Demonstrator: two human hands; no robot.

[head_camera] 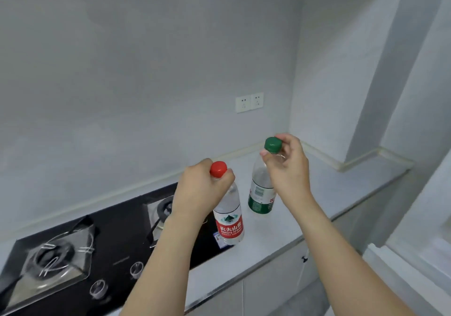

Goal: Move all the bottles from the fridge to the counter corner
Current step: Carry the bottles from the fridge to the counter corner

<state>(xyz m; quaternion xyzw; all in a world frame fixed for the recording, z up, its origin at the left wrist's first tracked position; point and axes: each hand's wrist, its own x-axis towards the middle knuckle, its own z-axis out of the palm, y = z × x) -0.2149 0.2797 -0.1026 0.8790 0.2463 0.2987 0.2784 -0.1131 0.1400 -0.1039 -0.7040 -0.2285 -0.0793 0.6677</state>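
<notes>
Over the counter (280, 225), head view: both my hands are out in front, each on one bottle. My left hand (197, 191) is curled round the neck of the red-capped bottle (229, 220), fingers and thumb closed just under the red cap (218, 169), which stands clear above the grip. That bottle is clear plastic with a red and white label, roughly upright, its base at the edge where the black hob (117, 249) meets the pale counter; whether the base is resting or just off the surface I cannot tell. My right hand (288, 166) pinches the green-capped bottle (261, 193) at the very top, thumb on the near side below the green cap (273, 145), fingertips bent over the far side of it, the rest of the hand loosely arched above the shoulder of the bottle. This bottle has a green label and leans slightly, its base low over the counter, further back than the red-capped one and nearer the corner where the two walls meet. The two bottles are near each other but apart, not touching. Hob has two burners and front knobs. A double wall socket (249, 102) sits on the back wall above the bottles.
</notes>
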